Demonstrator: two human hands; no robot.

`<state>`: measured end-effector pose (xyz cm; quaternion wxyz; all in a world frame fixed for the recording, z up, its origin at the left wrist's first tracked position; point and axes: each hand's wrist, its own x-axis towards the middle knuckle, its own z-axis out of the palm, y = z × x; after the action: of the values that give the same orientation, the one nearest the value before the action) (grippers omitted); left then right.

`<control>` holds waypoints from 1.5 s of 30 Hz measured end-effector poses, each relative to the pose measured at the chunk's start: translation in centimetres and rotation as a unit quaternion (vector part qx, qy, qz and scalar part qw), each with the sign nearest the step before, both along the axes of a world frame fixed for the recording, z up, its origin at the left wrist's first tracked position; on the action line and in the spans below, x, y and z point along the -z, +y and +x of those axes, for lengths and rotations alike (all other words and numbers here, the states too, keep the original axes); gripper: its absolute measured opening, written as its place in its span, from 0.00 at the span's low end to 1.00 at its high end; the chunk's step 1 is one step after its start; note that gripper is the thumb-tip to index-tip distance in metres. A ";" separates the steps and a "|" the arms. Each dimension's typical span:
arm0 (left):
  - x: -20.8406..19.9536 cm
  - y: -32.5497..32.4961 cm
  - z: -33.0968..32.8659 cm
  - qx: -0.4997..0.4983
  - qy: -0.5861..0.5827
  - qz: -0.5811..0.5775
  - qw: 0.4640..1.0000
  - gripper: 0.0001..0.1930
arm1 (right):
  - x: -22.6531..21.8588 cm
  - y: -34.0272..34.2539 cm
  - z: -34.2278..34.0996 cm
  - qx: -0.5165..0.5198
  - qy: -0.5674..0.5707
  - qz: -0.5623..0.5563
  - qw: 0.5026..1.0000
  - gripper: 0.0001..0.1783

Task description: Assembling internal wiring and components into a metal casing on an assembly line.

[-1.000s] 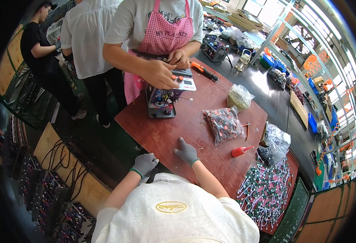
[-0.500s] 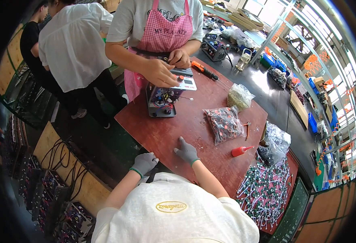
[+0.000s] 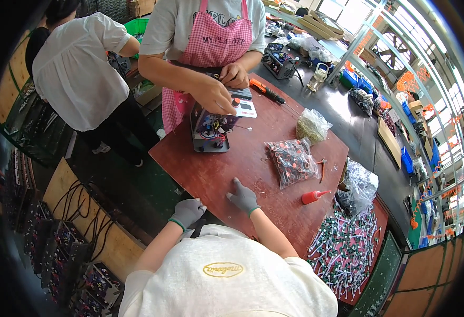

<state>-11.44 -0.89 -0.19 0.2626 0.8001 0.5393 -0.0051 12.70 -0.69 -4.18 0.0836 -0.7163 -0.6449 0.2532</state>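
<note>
My left hand [image 3: 188,212], in a grey glove, rests at the table's near left edge with its fingers curled in; nothing shows in it. To its right, my right hand [image 3: 244,197], gloved alike, lies on the reddish-brown table [image 3: 211,179] with forefinger and thumb apart, holding nothing. Across the table, an open-sided electrical unit [image 3: 211,129] shows wiring inside and a white front panel with red knobs. A co-worker in a pink checked apron has both hands on it: one hand [image 3: 214,96] at the knobs, the other [image 3: 234,75] at the unit's top.
Right of my hands lie a bag of ring-shaped parts [image 3: 292,162], a red squeeze bottle [image 3: 315,197] and a bag of small yellowish parts [image 3: 313,127]. An orange-handled screwdriver [image 3: 266,92] lies farther back. Wired connectors [image 3: 345,248] are heaped at near right. Open units [image 3: 97,288] stand lower left.
The co-worker's hand at the knobs has shifted slightly. Behind, a person in a white shirt has moved left and reaches toward a green bin. My hands stay put.
</note>
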 end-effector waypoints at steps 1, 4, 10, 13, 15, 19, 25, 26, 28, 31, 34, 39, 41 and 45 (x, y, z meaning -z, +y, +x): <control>0.0 0.0 0.0 0.000 0.000 -0.001 1.000 0.17 | 0.0 0.0 0.0 -0.001 -0.001 -0.001 1.000 0.44; 0.0 0.0 -0.1 0.001 -0.005 0.001 1.000 0.17 | 0.0 -0.1 0.0 0.001 -0.001 0.001 1.000 0.44; 0.1 0.2 0.0 -0.001 -0.004 -0.003 1.000 0.17 | 0.1 0.0 0.1 -0.001 -0.002 0.002 1.000 0.44; 0.2 0.3 0.0 -0.006 0.011 -0.021 1.000 0.16 | 0.0 0.1 0.0 -0.001 0.000 0.004 1.000 0.44; 0.4 0.2 -0.1 -0.002 -0.006 -0.011 1.000 0.16 | 0.0 0.1 0.0 0.001 0.000 0.004 1.000 0.44; 0.3 0.2 0.0 -0.007 -0.001 -0.009 1.000 0.17 | -0.2 0.0 -0.1 0.005 -0.003 0.002 1.000 0.44; 0.1 0.1 0.0 -0.009 -0.002 0.001 1.000 0.17 | -0.1 0.1 -0.1 0.007 0.000 0.000 1.000 0.44; 0.1 0.1 0.0 -0.007 0.003 -0.004 1.000 0.17 | -0.1 0.1 -0.1 0.007 0.001 0.000 1.000 0.44; 0.4 0.2 0.0 -0.006 0.009 -0.009 1.000 0.17 | -0.2 0.2 -0.1 0.004 0.004 0.001 1.000 0.44; 0.8 0.2 -0.1 -0.009 0.001 -0.005 1.000 0.17 | -0.6 0.2 -0.2 0.007 0.005 -0.009 1.000 0.44; 0.4 0.3 0.2 0.009 -0.002 0.002 1.000 0.16 | 0.0 0.0 0.3 0.012 0.008 0.013 1.000 0.44; 2.6 0.1 -0.9 0.027 -0.054 0.034 0.998 0.15 | -1.0 -0.3 -0.2 0.013 0.006 -0.001 1.000 0.43; 1.7 -0.1 -0.7 0.027 -0.040 0.015 0.999 0.16 | -0.6 -0.2 -0.3 0.000 0.013 -0.013 1.000 0.42; 0.0 0.2 -0.1 0.005 -0.020 -0.029 0.999 0.17 | 0.4 -0.5 0.1 0.013 0.050 0.022 0.998 0.42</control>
<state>-11.56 -0.67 -0.20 0.2961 0.7948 0.5297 -0.0058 12.85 -1.16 -4.58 0.1351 -0.7090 -0.6360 0.2732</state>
